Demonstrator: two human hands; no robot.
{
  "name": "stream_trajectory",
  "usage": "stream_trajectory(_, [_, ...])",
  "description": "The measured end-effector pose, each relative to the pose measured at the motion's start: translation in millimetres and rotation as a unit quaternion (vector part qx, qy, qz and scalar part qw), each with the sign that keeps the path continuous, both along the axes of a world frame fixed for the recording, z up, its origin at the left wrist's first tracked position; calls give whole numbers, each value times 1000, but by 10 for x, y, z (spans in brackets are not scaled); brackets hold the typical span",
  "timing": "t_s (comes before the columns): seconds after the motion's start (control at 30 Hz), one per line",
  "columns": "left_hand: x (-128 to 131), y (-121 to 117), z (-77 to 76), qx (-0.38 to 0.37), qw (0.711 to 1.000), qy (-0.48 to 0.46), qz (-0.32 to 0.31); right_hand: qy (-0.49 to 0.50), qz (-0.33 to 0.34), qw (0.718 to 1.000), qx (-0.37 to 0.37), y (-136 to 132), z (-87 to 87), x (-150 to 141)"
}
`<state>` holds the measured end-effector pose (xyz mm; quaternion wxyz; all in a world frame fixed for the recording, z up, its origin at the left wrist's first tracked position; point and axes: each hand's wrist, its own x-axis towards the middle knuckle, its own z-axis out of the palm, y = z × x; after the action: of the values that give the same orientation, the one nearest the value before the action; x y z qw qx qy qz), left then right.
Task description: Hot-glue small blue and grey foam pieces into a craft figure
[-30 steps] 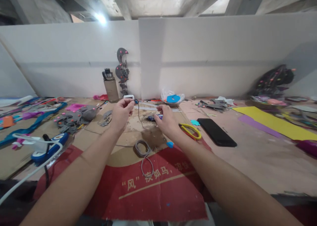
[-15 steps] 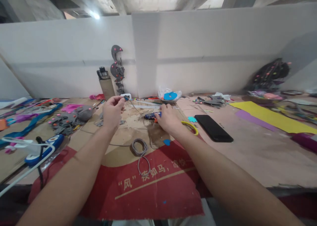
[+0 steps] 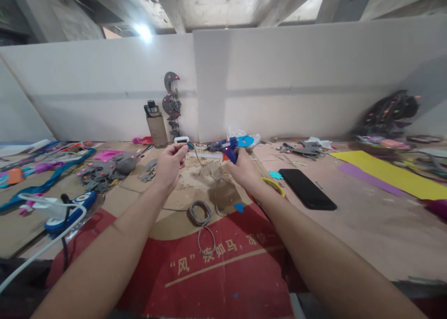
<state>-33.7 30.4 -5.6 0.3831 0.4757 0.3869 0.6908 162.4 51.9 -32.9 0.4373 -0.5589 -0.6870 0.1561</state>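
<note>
My right hand (image 3: 245,169) is wrapped round the handle of a blue hot glue gun (image 3: 228,149), raised above the cardboard with its nozzle pointing left. Its small red light shows. Facing the nozzle, my left hand (image 3: 169,166) pinches a small dark teal piece (image 3: 190,145) between thumb and fingertips; its exact kind is too small to tell. A thin strand hangs from that piece. Below the hands, a coil of grey cord (image 3: 200,212) lies on the red and brown cardboard (image 3: 223,272). A wire stand (image 3: 212,168) stands on the cardboard between my hands.
At the right lie a black phone (image 3: 307,188), a yellow sheet (image 3: 387,172) and a yellow ring-shaped handle (image 3: 274,186). A bottle (image 3: 157,129) stands by the wall. Grey pieces with pink dots (image 3: 108,170) and a blue power strip (image 3: 71,212) with cables occupy the left.
My right hand has lifted the glue gun off the wire stand and turned its nozzle toward my left hand. The left hand keeps its pinch, and the view has tilted slightly upward.
</note>
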Motion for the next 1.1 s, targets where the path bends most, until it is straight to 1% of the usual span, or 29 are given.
stream_trajectory(0.07, [-16, 6, 1, -6, 1000, -4, 10, 91, 27, 994, 51, -62, 48, -60])
stream_trajectory(0.13, [-37, 17, -1, -12, 1000, -7, 18, 173, 87, 980, 51, -145, 75, -141])
stream_trajectory(0.2, [-55, 28, -3, -14, 1000, -15, 19, 237, 157, 958, 40, -225, 83, -215])
stream_trajectory(0.27, [-69, 39, -2, -12, 999, -27, 14, 264, 213, 940, 38, -287, 82, -263])
stream_trajectory(0.33, [-78, 48, 2, -14, 999, -43, 12, 252, 237, 937, 53, -324, 80, -279])
stream_trajectory(0.47, [-87, 54, 12, -46, 996, -71, 24, 189, 217, 952, 105, -355, 84, -264])
stream_trajectory(0.57, [-86, 49, 12, -74, 994, -78, 20, 138, 211, 960, 123, -361, 75, -258])
stream_trajectory(0.73, [-68, 37, 3, -81, 994, -73, 15, 72, 187, 971, 127, -337, 22, -262])
stream_trajectory(0.87, [-42, 16, 11, -72, 995, -68, 3, 56, 180, 974, 128, -332, 10, -261])
stream_trajectory(1.0, [-13, -10, 21, -74, 995, -64, 6, 39, 155, 979, 124, -361, 34, -258])
stream_trajectory(1.1, [5, -26, 28, -79, 995, -58, 7, 28, 160, 980, 118, -374, 41, -257])
